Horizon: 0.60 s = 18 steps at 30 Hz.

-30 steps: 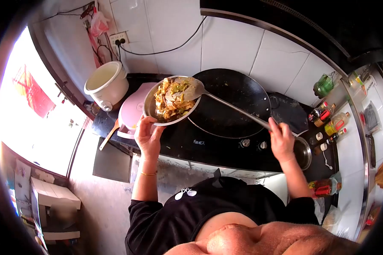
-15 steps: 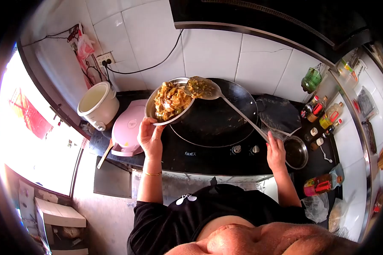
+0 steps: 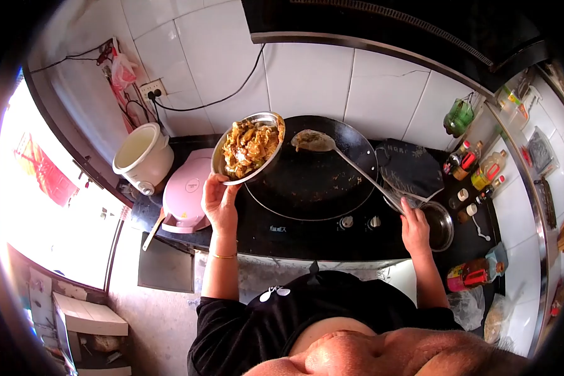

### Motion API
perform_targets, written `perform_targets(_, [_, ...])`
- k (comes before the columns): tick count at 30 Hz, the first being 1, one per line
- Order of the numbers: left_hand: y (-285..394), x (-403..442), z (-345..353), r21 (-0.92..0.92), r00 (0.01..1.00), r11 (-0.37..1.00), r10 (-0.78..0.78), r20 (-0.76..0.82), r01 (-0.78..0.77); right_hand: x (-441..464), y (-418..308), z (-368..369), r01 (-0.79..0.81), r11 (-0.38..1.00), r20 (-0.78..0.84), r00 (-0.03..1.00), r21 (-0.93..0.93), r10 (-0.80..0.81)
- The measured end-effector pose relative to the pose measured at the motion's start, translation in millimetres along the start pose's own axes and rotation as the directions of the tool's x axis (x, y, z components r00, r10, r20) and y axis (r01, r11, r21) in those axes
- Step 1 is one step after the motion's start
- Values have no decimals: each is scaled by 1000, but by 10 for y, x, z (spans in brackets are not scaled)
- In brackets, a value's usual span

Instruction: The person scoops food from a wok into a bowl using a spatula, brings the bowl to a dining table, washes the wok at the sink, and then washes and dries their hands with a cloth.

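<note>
My left hand (image 3: 219, 203) grips the near rim of a metal bowl (image 3: 218, 164), which is tilted and heaped with browned cooked food (image 3: 250, 149). The fingers of my right hand (image 3: 413, 227) are closed on the handle end of a long metal spatula (image 3: 365, 175). The spatula's head, with a little food on it, is over the left part of a large black wok (image 3: 319, 182), apart from the bowl. A few small scraps lie in the wok, which sits on the stove.
To the left are a pink appliance (image 3: 185, 194), a white pot (image 3: 145, 156) and a wooden-handled utensil (image 3: 153, 230). A metal pan (image 3: 438, 227), a black board (image 3: 413, 170) and several bottles (image 3: 487, 170) stand on the right. A range hood (image 3: 382, 53) hangs above.
The view has shifted. The spatula head has moved from over the bowl's food to the right, over the wok, and its load has shrunk. Both hands keep their holds.
</note>
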<state>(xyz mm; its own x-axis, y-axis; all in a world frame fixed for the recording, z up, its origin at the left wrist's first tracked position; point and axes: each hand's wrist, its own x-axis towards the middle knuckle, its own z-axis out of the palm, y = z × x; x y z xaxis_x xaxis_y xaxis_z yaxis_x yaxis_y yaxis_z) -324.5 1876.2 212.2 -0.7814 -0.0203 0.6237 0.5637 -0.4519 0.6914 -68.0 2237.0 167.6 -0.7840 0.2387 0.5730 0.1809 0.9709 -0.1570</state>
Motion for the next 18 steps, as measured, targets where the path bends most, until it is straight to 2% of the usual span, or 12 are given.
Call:
perform_targets(3, [15, 15, -7, 12, 1000, 1000, 0, 21, 0, 92, -23, 11, 59, 959, -65, 997, 276, -42])
perform_targets(4, [9, 10, -16, 18, 1000, 1000, -8, 27, 7, 109, -10, 0, -119, 870, 95, 992, 478, 83])
perform_targets(6, [-73, -4, -68, 13, 999, 1000, 1, 35, -2, 192, -53, -112, -493, 516, 453, 866, 701, 212])
perform_targets(7, [-121, 4, -93, 7, 999, 1000, 10, 39, -10, 262, -137, -244, -610, 353, 575, 791, 710, 209])
perform_targets(10, [-177, -18, -172, 32, 996, 995, -90, 24, 90, 433, -235, -428, -735, 26, 735, 678, 677, 17])
perform_targets(14, [-187, 1, -161, 34, 993, 994, -104, 62, 102, 503, -229, -441, -721, 161, 735, 675, 674, -55])
perform_targets(18, [-257, 31, -136, 86, 990, 993, -87, 109, 78, 573, -202, -511, -734, 249, 773, 619, 632, -141])
